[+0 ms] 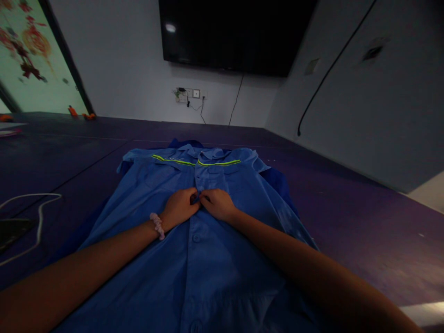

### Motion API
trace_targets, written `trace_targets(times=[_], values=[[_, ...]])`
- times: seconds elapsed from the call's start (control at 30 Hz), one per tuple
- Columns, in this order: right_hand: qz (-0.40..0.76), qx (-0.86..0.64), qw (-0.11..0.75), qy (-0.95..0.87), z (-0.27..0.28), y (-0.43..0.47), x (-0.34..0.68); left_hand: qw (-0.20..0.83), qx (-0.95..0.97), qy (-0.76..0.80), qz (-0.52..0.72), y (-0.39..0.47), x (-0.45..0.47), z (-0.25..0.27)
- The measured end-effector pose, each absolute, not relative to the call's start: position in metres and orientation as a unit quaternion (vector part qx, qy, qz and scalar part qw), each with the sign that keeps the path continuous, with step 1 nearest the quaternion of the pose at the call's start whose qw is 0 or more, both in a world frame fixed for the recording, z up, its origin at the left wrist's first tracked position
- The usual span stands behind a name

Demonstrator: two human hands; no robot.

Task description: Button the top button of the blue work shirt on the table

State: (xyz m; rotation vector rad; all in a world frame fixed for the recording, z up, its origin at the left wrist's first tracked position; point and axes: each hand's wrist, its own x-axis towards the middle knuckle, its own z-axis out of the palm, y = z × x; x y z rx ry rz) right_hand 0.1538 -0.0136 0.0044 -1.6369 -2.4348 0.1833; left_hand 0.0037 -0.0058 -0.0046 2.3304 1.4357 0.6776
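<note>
A blue work shirt (229,263) with bright yellow-green chest stripes lies spread front side up, its collar at the far end. My left hand (180,206), with a pink scrunchie (157,225) on the wrist, pinches the front placket from the left. From the right, my right hand (218,203) pinches the same spot, and the fingertips of both nearly meet. The small part between them is mostly hidden, so I cannot tell whether a button is there. Below the hands, a button (196,237) shows on the placket. Darker blue cloth (277,181) lies under the shirt.
The shirt rests on a purple surface (347,194). A white cable (40,217) and a dark flat object (15,230) lie at left. Ahead, a black television (236,34) hangs on the wall above sockets (196,93). Another black cable (333,64) hangs at right.
</note>
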Motion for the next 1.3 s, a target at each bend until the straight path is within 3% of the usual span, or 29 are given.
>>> trace_targets(times=[1.3], values=[[0.06, -0.544, 0.126, -0.827, 0.0013, -0.0115, 0.1551, 0.142, 0.826, 0.497, 0.225, -0.0057, 0.0033, -0.0031]])
